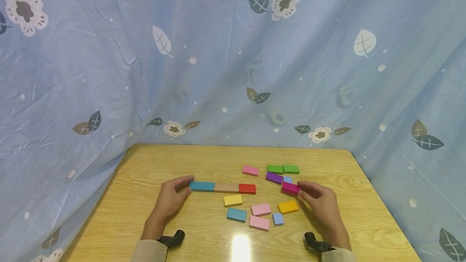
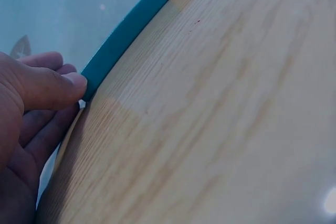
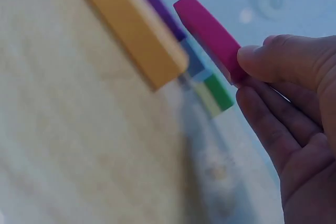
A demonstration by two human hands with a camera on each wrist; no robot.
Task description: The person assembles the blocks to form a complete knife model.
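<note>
My left hand (image 1: 170,196) pinches the left end of a teal-blue block (image 1: 202,186) between thumb and fingers. That block leads a straight row, end to end with a tan wooden block (image 1: 226,188) and then a red block (image 1: 247,189). In the left wrist view, the thumb lies against the end of the teal-blue block (image 2: 123,43). My right hand (image 1: 322,203) holds a magenta block (image 1: 290,189) by its right end. The right wrist view shows this magenta block (image 3: 212,32) raised, gripped by thumb and fingertips.
Loose blocks lie on the wooden table (image 1: 156,161): green (image 1: 275,169), purple (image 1: 274,178), yellow (image 1: 233,200), orange (image 1: 288,207), blue (image 1: 236,214), several pink (image 1: 259,222) and small light-blue ones (image 1: 278,218). A blue patterned curtain (image 1: 218,72) hangs behind and beside the table.
</note>
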